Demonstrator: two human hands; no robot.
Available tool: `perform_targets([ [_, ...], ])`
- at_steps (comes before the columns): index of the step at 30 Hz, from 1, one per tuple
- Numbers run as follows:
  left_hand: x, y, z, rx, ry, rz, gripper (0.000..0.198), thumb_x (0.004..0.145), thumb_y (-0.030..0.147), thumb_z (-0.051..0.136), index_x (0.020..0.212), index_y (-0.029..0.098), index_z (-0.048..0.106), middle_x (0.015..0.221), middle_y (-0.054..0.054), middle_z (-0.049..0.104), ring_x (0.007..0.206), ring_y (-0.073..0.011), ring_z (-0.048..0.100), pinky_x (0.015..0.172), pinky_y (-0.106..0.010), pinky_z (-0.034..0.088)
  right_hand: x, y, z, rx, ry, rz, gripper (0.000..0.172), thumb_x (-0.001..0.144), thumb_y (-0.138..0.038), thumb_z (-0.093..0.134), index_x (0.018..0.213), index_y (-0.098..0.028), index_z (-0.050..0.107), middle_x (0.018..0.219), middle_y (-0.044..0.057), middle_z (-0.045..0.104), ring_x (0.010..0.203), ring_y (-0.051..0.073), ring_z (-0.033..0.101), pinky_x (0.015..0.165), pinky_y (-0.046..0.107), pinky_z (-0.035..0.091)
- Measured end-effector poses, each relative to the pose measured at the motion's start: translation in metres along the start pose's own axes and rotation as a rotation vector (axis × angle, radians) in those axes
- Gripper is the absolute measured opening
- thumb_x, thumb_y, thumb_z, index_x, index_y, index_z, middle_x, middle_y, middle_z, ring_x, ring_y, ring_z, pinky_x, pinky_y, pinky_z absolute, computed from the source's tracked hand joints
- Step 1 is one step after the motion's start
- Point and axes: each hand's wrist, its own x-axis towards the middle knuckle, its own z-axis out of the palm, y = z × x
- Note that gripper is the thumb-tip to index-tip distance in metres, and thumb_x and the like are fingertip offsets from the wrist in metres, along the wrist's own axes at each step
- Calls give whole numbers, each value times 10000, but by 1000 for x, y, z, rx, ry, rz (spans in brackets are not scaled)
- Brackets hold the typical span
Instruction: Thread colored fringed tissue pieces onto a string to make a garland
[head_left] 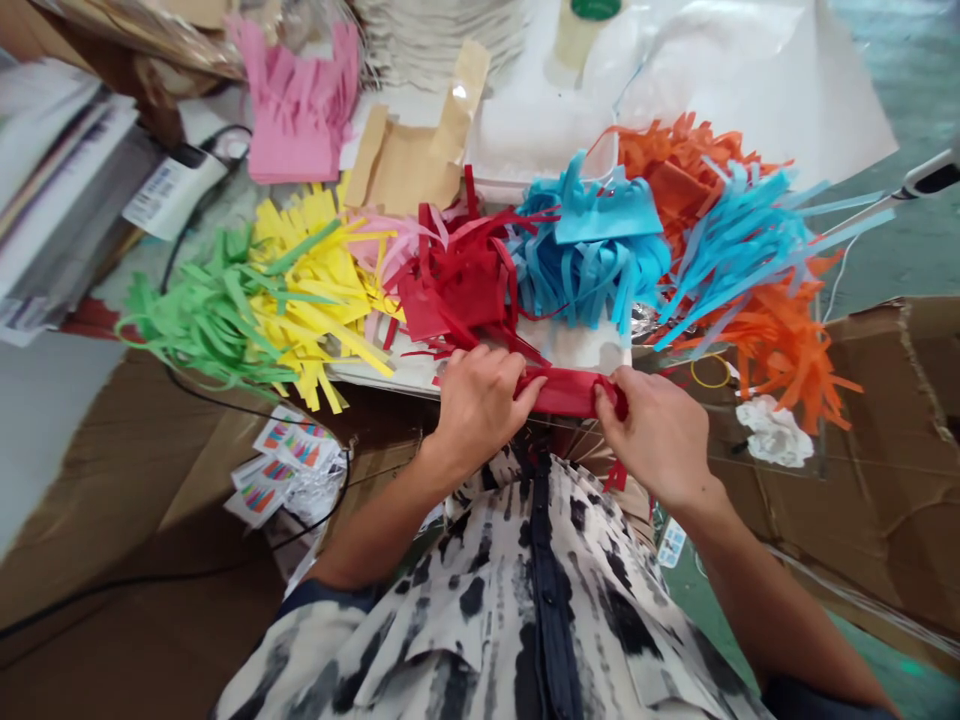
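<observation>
Both hands grip a folded strip of red fringed paper [568,391] close to my body. My left hand [477,402] closes on its left end and my right hand [655,432] pinches its right end. Just beyond them lies a heap of red paper fringe [461,277]. To its left sit yellow fringe [324,283] and green fringe [207,318]. Blue fringe [590,250] and orange fringe [780,330] lie to the right.
Pink fringe [300,105] and brown paper pieces [416,150] lie farther back. A tape roll [583,32] stands at the top. Small printed packets [289,465] rest on brown cardboard [135,480] at left. A crumpled white scrap [772,430] and a yellow rubber band [711,372] lie at right.
</observation>
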Motion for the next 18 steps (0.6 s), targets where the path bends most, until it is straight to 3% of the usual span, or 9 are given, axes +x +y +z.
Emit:
perform_targets([
  [4,-12,13,-3,50,191,8,230,1009,348,688,1153,169,703,1070,-116,765,995,-297,661,907,-481,449,1,-3,-1,-29,-43,11,266,1035,-330,496,836,-200,614,758,77,684,711,209,581,617,333,217],
  [7,-27,25,3,-34,280,249,325,1051,318,637,1355,207,663,1252,-78,778,1180,-255,683,1123,-475,428,2,-6,-1,-48,-55,16,261,1038,-326,498,851,-196,625,777,81,703,724,212,603,628,335,227],
  [10,-38,30,16,-81,183,437,410,1076,391,593,1422,177,642,1373,-79,753,1319,-247,664,1228,-457,411,3,2,-4,-70,-30,29,244,1029,-345,529,879,-195,649,775,79,716,720,220,616,649,343,256],
  [13,-43,27,28,-69,91,441,480,1073,426,586,1476,166,612,1472,-104,697,1388,-276,632,1265,-502,409,2,23,-13,-90,61,50,193,990,-350,603,1026,-189,701,869,91,756,801,257,651,698,355,312],
  [16,-44,23,32,-53,65,443,462,1080,391,574,1504,208,595,1504,-94,675,1422,-274,610,1304,-555,366,-7,40,-26,-132,240,59,279,958,-284,635,1200,-184,732,1096,125,782,972,306,678,765,389,374],
  [18,-43,23,31,-44,73,448,431,1086,371,567,1492,232,608,1500,-79,680,1422,-267,610,1321,-582,335,-17,37,-31,-93,336,-55,329,955,-195,603,1253,-176,738,1242,126,771,1091,310,682,863,414,426],
])
